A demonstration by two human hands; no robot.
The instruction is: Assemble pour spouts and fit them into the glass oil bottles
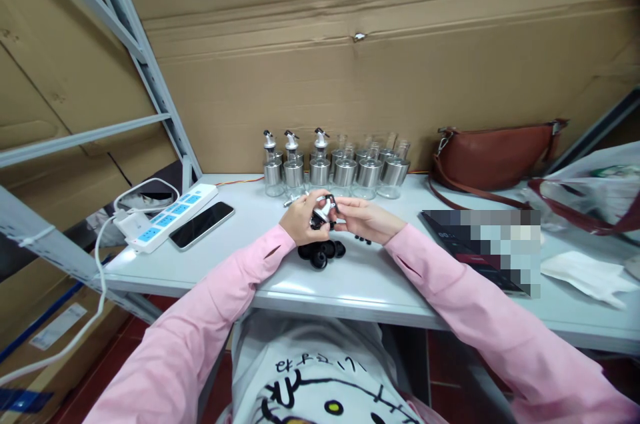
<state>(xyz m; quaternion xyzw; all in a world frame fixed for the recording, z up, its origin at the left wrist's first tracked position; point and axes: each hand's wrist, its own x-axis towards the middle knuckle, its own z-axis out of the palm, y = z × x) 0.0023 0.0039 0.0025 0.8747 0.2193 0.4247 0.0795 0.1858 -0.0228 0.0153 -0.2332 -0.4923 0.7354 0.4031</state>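
Observation:
My left hand (pixel 303 219) is closed around a white pourer spout (pixel 323 212) with black parts, held above the table. The fingertips of my right hand (pixel 367 217) pinch a small black piece (pixel 331 201) at the top of the spout. Whether that piece is joined to the spout I cannot tell. Just below my hands lies a heap of round black caps (pixel 319 259). By my right wrist are several tiny black bits (pixel 363 239). Beyond my left hand, some small pale parts (pixel 295 198) are partly hidden.
Glass bottles with metal bands (pixel 345 173) stand along the cardboard wall (pixel 300 77); three wear pourer spouts. A power strip (pixel 175 214) and a phone (pixel 202 226) lie left. At right are a brown bag (pixel 485 157), a dark tablet-like object (pixel 465 244) and a white cloth (pixel 585 274).

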